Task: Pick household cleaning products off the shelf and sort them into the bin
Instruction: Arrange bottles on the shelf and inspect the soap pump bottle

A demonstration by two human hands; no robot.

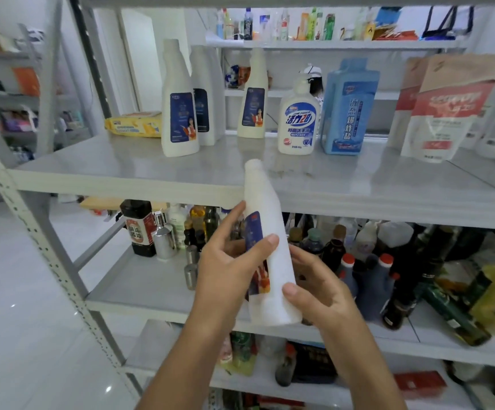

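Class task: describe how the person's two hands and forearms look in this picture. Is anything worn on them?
Both are bare. The left hand and right hand carry no gloves, rings, watch or bands that show. The forearms are uncovered down to the bottom edge of the picture, with no sleeve in view. Fingernails are short and unpainted.

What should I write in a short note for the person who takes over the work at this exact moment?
Left hand and right hand both hold one white bottle, off the shelf, tilted slightly.
On the shelf: three matching white bottles, a pump bottle, a blue bottle, pouches and a yellow pack.
The bin is out of view.
Left: bin the held bottle, then the rest.
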